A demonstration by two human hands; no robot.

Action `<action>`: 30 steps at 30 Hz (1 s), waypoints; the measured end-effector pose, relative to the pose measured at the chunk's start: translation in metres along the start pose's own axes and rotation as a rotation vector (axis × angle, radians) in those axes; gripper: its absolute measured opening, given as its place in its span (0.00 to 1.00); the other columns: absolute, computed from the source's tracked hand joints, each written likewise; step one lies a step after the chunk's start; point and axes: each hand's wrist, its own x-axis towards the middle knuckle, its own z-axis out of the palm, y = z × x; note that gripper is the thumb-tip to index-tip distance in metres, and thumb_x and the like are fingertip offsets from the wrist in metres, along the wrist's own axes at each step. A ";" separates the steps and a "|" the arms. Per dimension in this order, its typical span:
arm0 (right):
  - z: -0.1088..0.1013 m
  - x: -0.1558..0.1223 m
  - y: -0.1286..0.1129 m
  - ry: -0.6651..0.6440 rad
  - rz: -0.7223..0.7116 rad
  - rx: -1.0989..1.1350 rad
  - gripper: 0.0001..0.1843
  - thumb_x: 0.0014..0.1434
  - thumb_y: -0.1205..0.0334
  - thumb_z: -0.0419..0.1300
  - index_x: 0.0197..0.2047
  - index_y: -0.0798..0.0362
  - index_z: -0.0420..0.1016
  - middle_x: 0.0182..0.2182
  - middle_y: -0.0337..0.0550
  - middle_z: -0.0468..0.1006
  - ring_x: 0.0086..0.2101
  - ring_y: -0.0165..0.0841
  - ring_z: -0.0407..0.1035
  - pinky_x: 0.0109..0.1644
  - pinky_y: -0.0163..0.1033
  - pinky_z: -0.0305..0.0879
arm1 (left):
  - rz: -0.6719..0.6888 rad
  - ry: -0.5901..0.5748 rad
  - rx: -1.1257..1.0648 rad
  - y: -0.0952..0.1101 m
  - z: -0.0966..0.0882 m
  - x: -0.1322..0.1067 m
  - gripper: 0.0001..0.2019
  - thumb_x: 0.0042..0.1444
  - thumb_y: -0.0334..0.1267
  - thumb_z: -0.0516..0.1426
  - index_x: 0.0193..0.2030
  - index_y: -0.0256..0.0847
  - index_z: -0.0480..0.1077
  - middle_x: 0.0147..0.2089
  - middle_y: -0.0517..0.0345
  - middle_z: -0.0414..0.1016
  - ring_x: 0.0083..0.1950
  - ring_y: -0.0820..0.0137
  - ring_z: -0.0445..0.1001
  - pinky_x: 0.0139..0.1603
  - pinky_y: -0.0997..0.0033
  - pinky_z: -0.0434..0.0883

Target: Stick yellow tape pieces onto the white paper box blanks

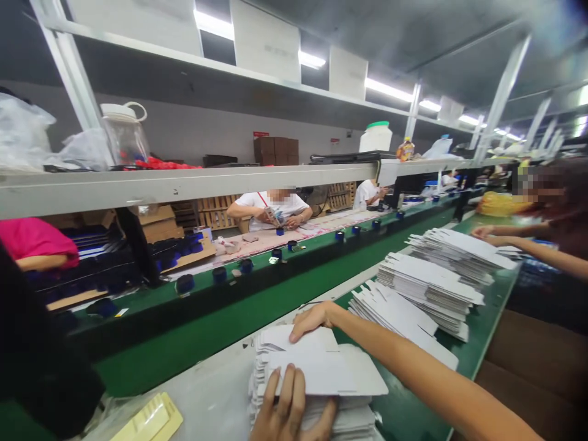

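Note:
A pile of white flattened cartons (316, 367) lies at the near edge of the bench, directly before me. My right hand (315, 320) reaches across to its far edge, thumb on top and fingers curled over the back, partly hidden. On the near side, my left hand (289, 407) has its fingers bent over the top carton's edge and its thumb lower, against the cartons below. Both hands hold the upper part of the pile; how many cartons each grips cannot be seen.
More stacks of white flattened cartons (427, 288) stand to the right on the green bench. A green conveyor (184, 331) carries dark blue round parts (219, 274). Yellow cards (149, 419) lie lower left. Co-workers sit across; another person's hands (487, 233) are at right. A shelf (229, 182) runs overhead.

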 end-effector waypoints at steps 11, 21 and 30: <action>-0.056 -0.013 0.000 -0.105 0.109 -0.129 0.17 0.67 0.54 0.60 0.54 0.55 0.72 0.49 0.45 0.77 0.44 0.36 0.75 0.47 0.47 0.75 | 0.001 0.087 0.041 -0.024 0.007 0.060 0.29 0.60 0.29 0.50 0.67 0.52 0.63 0.50 0.43 0.71 0.58 0.52 0.67 0.64 0.47 0.56; -0.119 0.019 -0.058 -0.091 0.158 -0.283 0.16 0.67 0.53 0.60 0.52 0.55 0.72 0.47 0.44 0.77 0.41 0.34 0.75 0.44 0.44 0.75 | -0.193 0.100 0.132 -0.037 0.066 0.084 0.27 0.60 0.27 0.55 0.66 0.49 0.64 0.53 0.40 0.68 0.60 0.49 0.65 0.64 0.44 0.55; -0.119 0.054 -0.044 -0.301 0.281 -0.485 0.13 0.66 0.60 0.62 0.51 0.55 0.73 0.46 0.43 0.78 0.40 0.33 0.76 0.44 0.43 0.76 | -0.372 0.023 0.189 0.029 0.131 0.102 0.15 0.56 0.47 0.63 0.48 0.45 0.78 0.49 0.45 0.78 0.54 0.48 0.71 0.64 0.38 0.52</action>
